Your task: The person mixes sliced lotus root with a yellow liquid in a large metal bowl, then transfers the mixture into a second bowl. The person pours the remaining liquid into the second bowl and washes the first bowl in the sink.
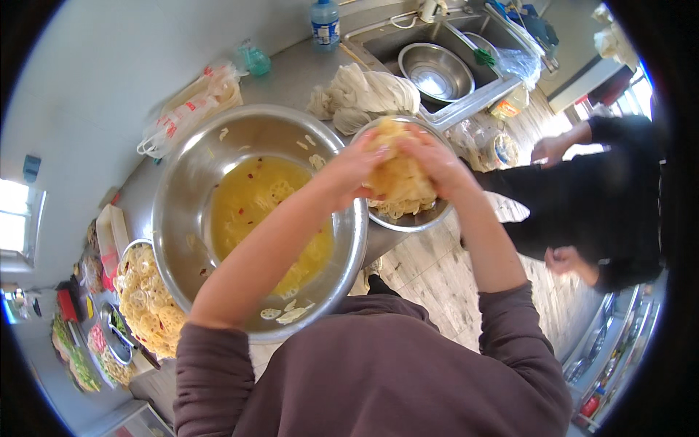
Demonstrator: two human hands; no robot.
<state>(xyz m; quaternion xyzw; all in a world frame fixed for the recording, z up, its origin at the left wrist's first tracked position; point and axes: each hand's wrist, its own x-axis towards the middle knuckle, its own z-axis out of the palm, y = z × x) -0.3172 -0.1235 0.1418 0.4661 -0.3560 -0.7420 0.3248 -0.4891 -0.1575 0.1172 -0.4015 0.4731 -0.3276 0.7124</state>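
Observation:
My left hand (355,172) and my right hand (434,161) press a big clump of sliced lotus root (401,172) between them. They hold it over a smaller steel bowl (409,225), where more slices lie below the clump. To the left stands a large steel basin (166,218) with yellow liquid (251,218), some lotus root slices and red chili bits in it. A few slices stick to the basin's inner wall. Farther left, a bowl is heaped with lotus root slices (147,300).
Behind the bowls lie a bundled whitish cloth (371,95) and plastic bags (188,114). A double sink (377,46) holds a steel bowl (437,71). A water bottle (325,27) stands by the wall. Another person in black (590,202) stands at the right, close to the smaller bowl.

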